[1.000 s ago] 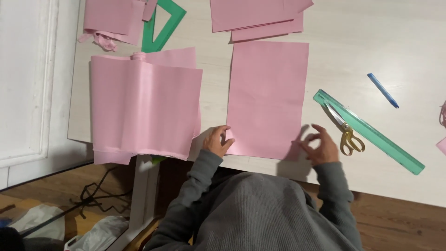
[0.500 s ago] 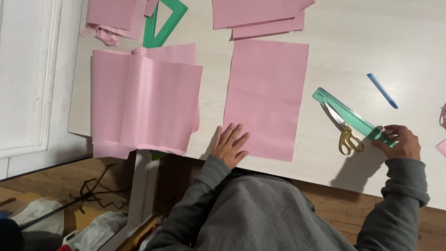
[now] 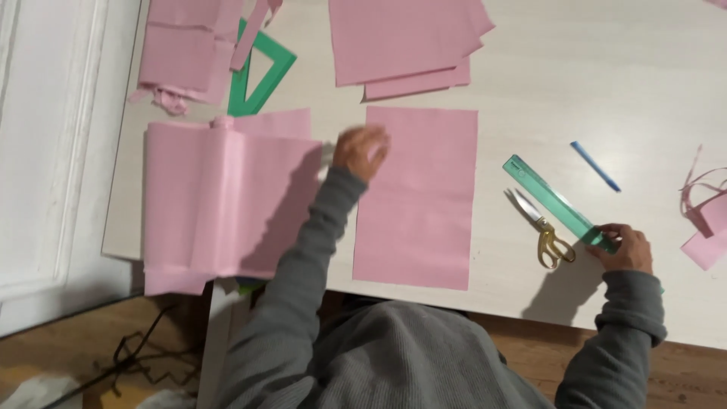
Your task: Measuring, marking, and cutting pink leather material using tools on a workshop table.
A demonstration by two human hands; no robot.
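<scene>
I am at home, at a craft space: my pale desk (image 3: 575, 68) stands on wood flooring (image 3: 68, 356) beside a white panelled door (image 3: 53, 151), strewn with pink paper sheets (image 3: 401, 38).

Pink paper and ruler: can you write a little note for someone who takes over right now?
Left hand: flat on the top left corner of the pink sheet, holding nothing.
Right hand: gripping the near end of the green ruler.
Scissors lie beside the ruler, blue pen further out.
Pink paper roll lies left of the sheet.
Done: one sheet laid flat.
Left: ruler is not yet on the sheet.
</scene>
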